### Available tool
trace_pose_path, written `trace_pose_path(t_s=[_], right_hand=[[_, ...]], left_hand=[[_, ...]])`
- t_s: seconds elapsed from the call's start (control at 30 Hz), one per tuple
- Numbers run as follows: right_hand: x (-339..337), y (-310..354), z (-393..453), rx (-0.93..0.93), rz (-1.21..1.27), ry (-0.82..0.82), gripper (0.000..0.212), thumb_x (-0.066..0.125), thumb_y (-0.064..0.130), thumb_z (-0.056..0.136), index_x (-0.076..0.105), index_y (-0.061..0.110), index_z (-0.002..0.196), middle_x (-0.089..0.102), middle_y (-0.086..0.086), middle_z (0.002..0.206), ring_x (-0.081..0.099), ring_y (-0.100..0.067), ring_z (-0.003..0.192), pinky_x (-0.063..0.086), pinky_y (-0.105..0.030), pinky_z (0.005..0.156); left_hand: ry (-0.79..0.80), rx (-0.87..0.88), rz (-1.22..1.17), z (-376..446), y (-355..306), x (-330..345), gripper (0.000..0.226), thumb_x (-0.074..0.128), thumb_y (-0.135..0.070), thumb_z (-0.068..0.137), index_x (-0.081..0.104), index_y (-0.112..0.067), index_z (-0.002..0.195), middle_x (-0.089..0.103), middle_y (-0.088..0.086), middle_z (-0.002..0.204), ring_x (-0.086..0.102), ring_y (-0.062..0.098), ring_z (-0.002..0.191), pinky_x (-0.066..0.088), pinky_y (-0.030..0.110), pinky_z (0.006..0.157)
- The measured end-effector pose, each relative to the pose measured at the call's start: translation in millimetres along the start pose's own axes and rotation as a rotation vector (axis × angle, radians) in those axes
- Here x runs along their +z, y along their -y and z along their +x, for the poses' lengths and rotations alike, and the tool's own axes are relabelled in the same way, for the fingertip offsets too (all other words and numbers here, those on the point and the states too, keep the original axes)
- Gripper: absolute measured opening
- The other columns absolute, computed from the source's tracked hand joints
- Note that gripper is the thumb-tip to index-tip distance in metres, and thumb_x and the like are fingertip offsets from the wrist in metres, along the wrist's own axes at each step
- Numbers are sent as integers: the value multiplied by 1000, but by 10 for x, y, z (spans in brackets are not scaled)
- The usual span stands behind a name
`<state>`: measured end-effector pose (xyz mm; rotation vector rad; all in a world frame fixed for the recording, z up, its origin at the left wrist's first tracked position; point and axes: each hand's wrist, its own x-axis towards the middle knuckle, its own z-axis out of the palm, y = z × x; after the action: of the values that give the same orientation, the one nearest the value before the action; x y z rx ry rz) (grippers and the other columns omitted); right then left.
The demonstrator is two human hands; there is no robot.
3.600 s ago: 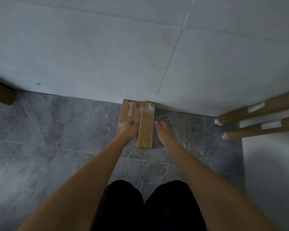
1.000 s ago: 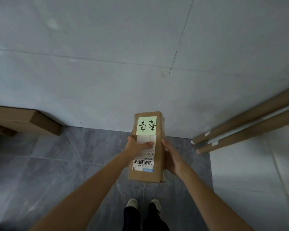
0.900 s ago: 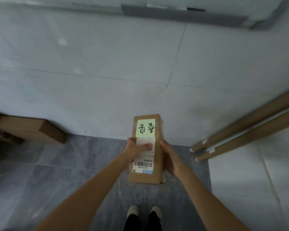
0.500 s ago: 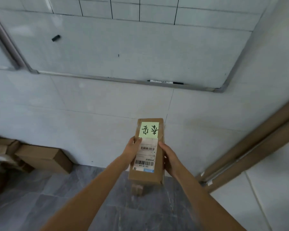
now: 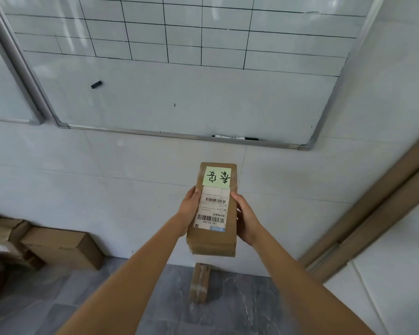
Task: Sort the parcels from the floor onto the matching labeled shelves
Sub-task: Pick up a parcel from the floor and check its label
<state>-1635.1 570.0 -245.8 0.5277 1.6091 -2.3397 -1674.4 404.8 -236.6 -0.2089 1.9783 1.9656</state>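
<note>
A long brown cardboard parcel (image 5: 228, 228) is held up in front of me, with a green handwritten note at its far end and a white barcode label below it. My left hand (image 5: 190, 209) grips its left side and my right hand (image 5: 246, 218) grips its right side. A second, narrower parcel (image 5: 200, 282) lies on the grey floor directly below, against the wall. No shelf is in view.
A gridded whiteboard (image 5: 179, 93) hangs on the wall ahead, with a marker (image 5: 235, 137) on its ledge. Cardboard boxes (image 5: 61, 247) are piled on the floor at the left. Long cardboard tubes (image 5: 373, 209) lean against the wall at the right.
I have lifted one of the two floor parcels with both hands and stood up. The view has tilted upward, bringing the whiteboard into sight. The other parcel stays on the floor.
</note>
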Motion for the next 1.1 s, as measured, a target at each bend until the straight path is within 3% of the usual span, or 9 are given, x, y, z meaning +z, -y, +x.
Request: trace_pose_path(t_s=[0.1,0.27,0.33,0.5,0.7,0.8,0.93,1.0,1.1], right_hand=[[8,13,42,15,13,0,52,58,55,97,67,18,132,71,-12,128,67,-25,116,59,-40,88],[-14,47,121,17,-5,1,55,55,62,97,66,21,133,70,-10,129,66,-21,117,56,-43,101],[-43,75,171,21,-51,-9,62,54,68,94,64,22,134,69,-10,130,65,-24,120,55,-45,105],[-70,191,264,70,-83,-63,72,53,74,90,64,17,131,68,-11,122,64,-28,116,57,-42,87],[-60,260,345,92,-2,-165,61,65,64,89,66,16,127,72,-10,117,66,-28,112,55,-48,100],[-38,275,353,78,55,-187,49,69,52,91,68,15,123,74,-9,107,68,-26,99,56,-43,91],[-48,283,413,68,72,-213,54,72,50,87,68,14,128,72,-12,123,66,-31,117,55,-46,96],[-64,294,441,70,89,-216,57,71,50,87,67,14,130,71,-12,125,65,-32,121,55,-46,94],[-100,299,467,84,122,-216,59,71,50,86,67,13,132,72,-11,124,66,-32,120,57,-42,84]], left_hand=[[-10,-10,-57,19,-55,-1,39,36,-33,107,45,-26,144,71,5,115,71,22,92,60,36,75],[-2,-24,-37,123,-49,-14,38,35,-32,107,43,-25,144,72,3,111,72,22,92,60,36,73],[14,-30,-40,165,-43,-2,39,36,-31,107,44,-23,145,72,5,114,71,25,98,60,42,82],[100,-73,-25,197,-54,-48,39,37,-33,107,46,-24,144,71,8,120,70,29,107,60,41,81],[188,-119,33,234,-55,-106,40,41,-38,105,46,-27,143,73,6,118,71,24,99,60,35,71],[192,-140,39,253,-48,-103,39,41,-41,105,46,-30,142,73,5,118,71,25,104,60,38,77],[208,-193,125,297,-16,-193,53,52,-66,88,60,-31,128,74,5,116,70,29,109,52,52,101],[223,-285,175,307,-20,-265,72,57,-81,72,64,-29,122,74,8,115,69,30,109,51,53,101],[325,-432,230,252,-79,-336,72,58,-79,75,60,-27,124,67,8,124,63,29,116,50,53,100]])
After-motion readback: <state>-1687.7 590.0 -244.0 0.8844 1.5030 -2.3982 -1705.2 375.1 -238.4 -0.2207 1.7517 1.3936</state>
